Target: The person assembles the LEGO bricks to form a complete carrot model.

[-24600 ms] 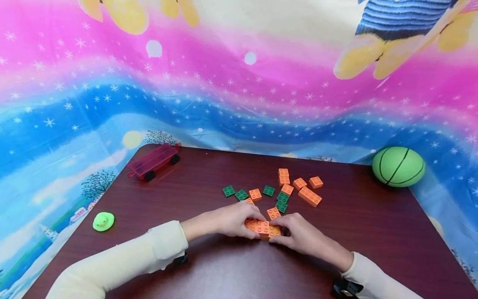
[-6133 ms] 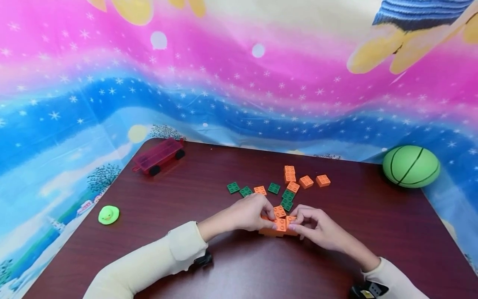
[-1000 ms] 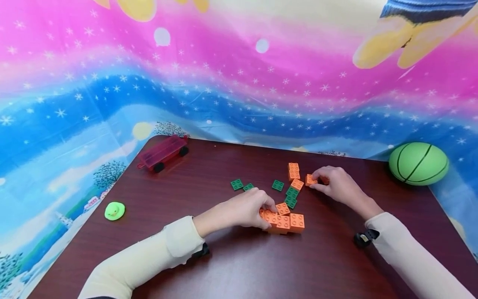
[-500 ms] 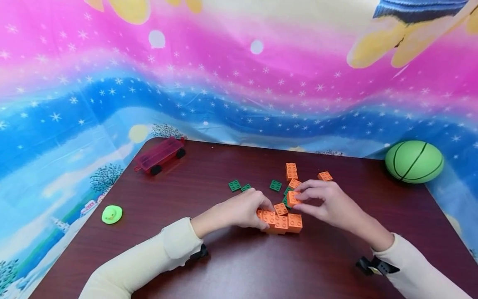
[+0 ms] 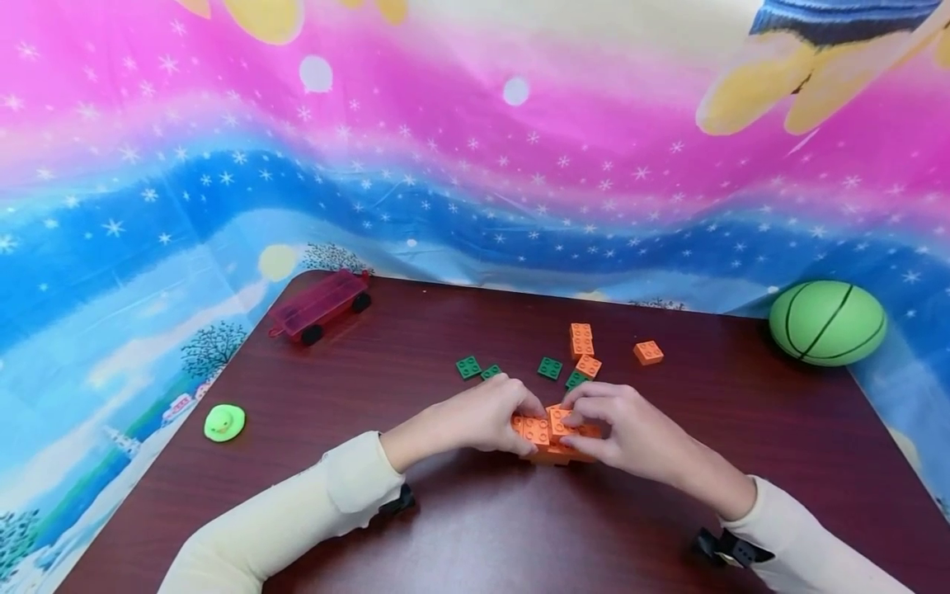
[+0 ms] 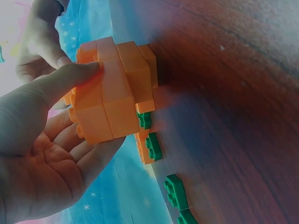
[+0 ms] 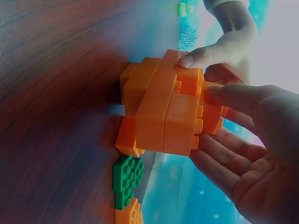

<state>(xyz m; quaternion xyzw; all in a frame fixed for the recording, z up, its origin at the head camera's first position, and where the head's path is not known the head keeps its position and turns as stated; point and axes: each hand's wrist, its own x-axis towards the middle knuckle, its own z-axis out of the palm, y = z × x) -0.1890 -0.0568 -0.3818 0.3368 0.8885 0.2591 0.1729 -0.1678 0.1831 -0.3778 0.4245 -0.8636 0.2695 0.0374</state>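
An orange build of stacked toy building bricks (image 5: 536,431) stands on the dark table, stepped at its underside. My left hand (image 5: 482,417) grips its left end; in the left wrist view the thumb presses one side and the fingers (image 6: 105,156) lie along the other. My right hand (image 5: 631,429) pinches a small orange brick (image 5: 560,419) between thumb and fingertips, on top of the build. The right wrist view shows that brick (image 7: 211,114) set against the studs of the upper layer. Behind the build, a green brick (image 7: 125,179) is partly hidden by my right hand in the head view.
Flat green bricks (image 5: 467,367) and loose orange bricks (image 5: 582,339) lie behind the hands, one orange brick (image 5: 648,352) farther right. A red toy trailer (image 5: 321,307) stands back left, a green duck (image 5: 224,422) at left. A green ball (image 5: 827,323) sits back right.
Long ago a long orange brick lay at right; it has left that spot, and the build has grown. Within the last second my right hand brought an orange brick from the back right onto the build.
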